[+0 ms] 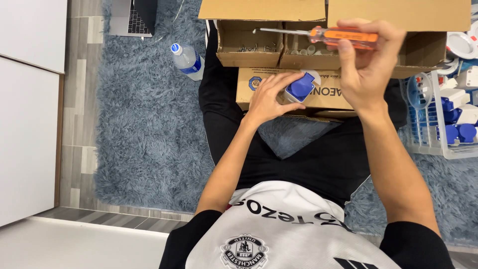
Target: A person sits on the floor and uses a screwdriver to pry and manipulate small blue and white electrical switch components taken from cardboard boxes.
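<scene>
The left hand (pixel 269 97) curled its fingers around a blue and white plug (pixel 300 87), pinching it against the front of a cardboard box (pixel 249 50) that stood on the grey rug (pixel 149 124) between the person's legs. The right hand (pixel 368 65) was closed on the orange handle of a screwdriver (pixel 328 35), held level above the box with its metal tip pointing left over a compartment of small screws. A water bottle (pixel 186 61) lay left of the box, a laptop (pixel 130 17) beyond it, and a white basket (pixel 433 144) of blue and white parts stood to the right.
</scene>
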